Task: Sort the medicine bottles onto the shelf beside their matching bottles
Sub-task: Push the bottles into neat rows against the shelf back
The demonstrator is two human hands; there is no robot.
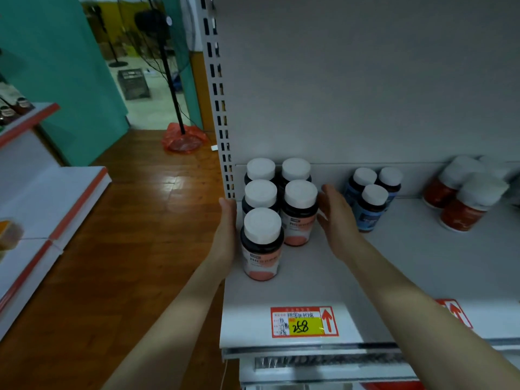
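Observation:
Several dark bottles with white caps and pink labels [261,243] stand in a cluster at the left end of the white shelf [394,271]. My left hand [226,229] is flat and open against the cluster's left side, at the shelf's edge. My right hand [336,220] is open on the cluster's right side, fingers near the second-row bottle [299,212]. Neither hand grips anything. Three blue-labelled bottles [368,206] stand just right of my right hand. Red-labelled bottles [464,204] stand further right.
A price tag reading 258 [305,322] is stuck on the shelf's front lip. The perforated shelf upright [218,108] rises at the left. Another white-and-red shelf unit [42,198] stands across the wooden floor, with a red bag [183,139] beyond.

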